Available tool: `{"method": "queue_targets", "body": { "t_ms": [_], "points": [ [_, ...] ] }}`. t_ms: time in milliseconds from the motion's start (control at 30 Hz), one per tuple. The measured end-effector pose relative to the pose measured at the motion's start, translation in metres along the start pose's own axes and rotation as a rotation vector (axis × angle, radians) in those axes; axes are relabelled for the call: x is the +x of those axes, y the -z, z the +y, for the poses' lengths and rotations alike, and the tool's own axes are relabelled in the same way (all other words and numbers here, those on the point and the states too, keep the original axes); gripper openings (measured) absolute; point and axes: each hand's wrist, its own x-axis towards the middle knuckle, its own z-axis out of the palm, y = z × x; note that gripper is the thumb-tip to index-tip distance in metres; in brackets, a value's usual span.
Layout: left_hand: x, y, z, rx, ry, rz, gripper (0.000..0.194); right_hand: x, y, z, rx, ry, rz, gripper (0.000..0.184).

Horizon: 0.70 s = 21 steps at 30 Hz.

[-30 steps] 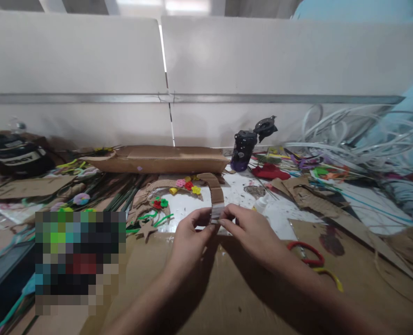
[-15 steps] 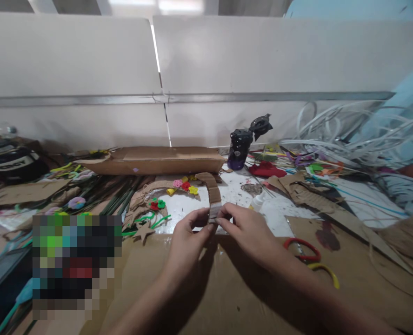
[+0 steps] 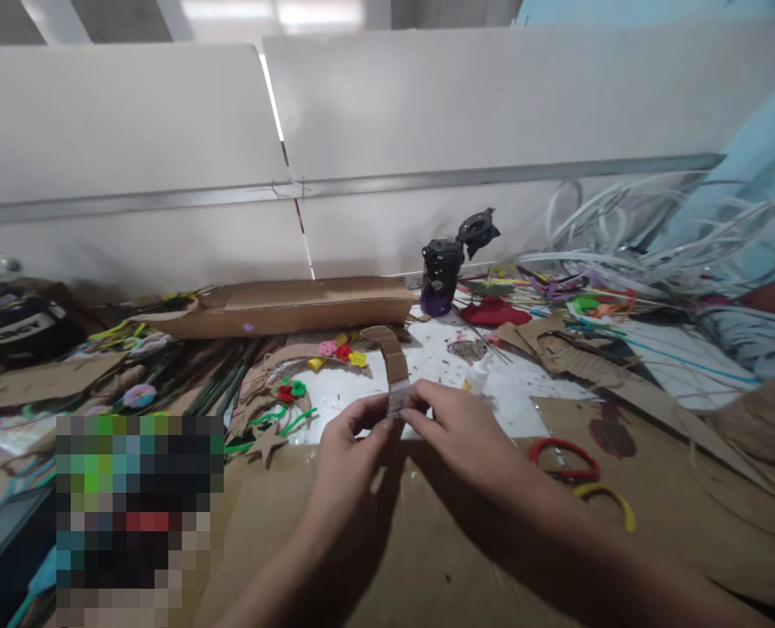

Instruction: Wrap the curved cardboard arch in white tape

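Both my hands pinch the near end of a curved strip of corrugated cardboard [image 3: 391, 358] that arches up and away over a white sheet. My left hand [image 3: 352, 449] grips it from the left with thumb and fingers closed. My right hand [image 3: 459, 427] pinches it from the right, fingertips meeting the left ones. Just beyond lie small red, yellow, pink and green foam flowers [image 3: 343, 352] on a curved cardboard shape. A small white glue bottle [image 3: 476, 375] lies right of the strip.
A long cardboard box [image 3: 283, 305] lies across the back, a dark purple bottle [image 3: 438, 277] with its lid open beside it. Scissors with red and yellow handles [image 3: 577, 471] lie at the right. White cane loops [image 3: 655, 244], green stems [image 3: 217, 375] and cardboard scraps crowd the table.
My hands keep the same pinch on the strip. The view has shifted and tilted slightly, so everything sits a little further left in the picture.
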Motion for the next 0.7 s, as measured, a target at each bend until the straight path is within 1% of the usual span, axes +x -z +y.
{"method": "queue_targets", "body": {
  "t_ms": [333,533,700],
  "points": [
    [-0.0002,-0.0013,-0.0004,-0.06,0.037,0.032,0.037,0.0002,-0.0004,-0.0034,-0.043,-0.033,0.004,0.014],
    [0.0002,-0.0027,-0.0011,-0.042,0.042,0.036,0.033,-0.0003,0.001,-0.0068,-0.068,-0.055,0.005,0.017],
    [0.0005,-0.002,-0.0021,-0.028,0.053,0.042,0.031,-0.0003,0.0005,-0.0079,-0.093,-0.064,0.011,0.015]
  ]
}}
